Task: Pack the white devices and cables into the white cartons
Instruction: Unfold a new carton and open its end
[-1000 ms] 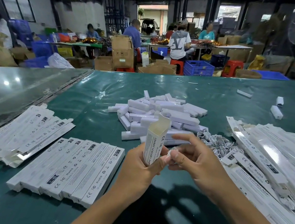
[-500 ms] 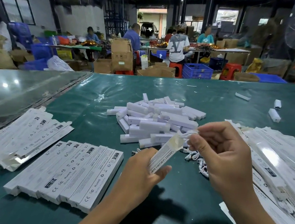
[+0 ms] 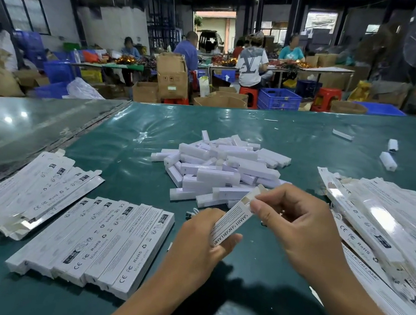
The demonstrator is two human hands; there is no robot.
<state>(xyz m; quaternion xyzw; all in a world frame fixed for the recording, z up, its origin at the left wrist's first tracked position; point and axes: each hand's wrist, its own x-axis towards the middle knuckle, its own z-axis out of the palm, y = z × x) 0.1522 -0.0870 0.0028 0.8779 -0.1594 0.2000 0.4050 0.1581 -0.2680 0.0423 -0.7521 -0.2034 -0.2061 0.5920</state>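
2 hands on 1 carton [image 3: 233,218]: left hand [image 3: 199,241] wrapped round its lower half, right hand [image 3: 296,223] pinching the flap at its open top end. Tilted further over than 1 second ago, from near upright to leaning up and right; the cable then pinched at the right fingertips now out of sight, probably inside. Likely closing the flap, so this carton nearly done. Held between both hands, above the green table [image 3: 128,143], just in front of the pile of white devices [image 3: 222,171]. Left of the hands, a row of packed cartons [image 3: 99,238]; beyond it, flat cartons [image 3: 28,191]. More flat cartons [image 3: 389,228] to the right.
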